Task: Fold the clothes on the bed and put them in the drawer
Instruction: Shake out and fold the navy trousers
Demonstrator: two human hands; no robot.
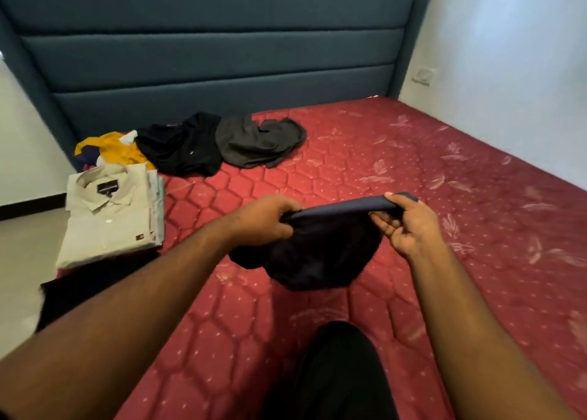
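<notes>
The left hand (263, 218) and right hand (405, 222) each pinch the top edge of dark shorts (317, 254), held above the bed (397, 165). Best to pull the edge tight, then lay them flat and fold evenly.

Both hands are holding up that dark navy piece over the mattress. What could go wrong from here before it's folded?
1. The left hand and right hand grip only the top edge of the navy garment; the bunched lower part may fold unevenly.
2. The folded cream shirt sits at the edge of the mattress; a nudge could tip it off.
</notes>
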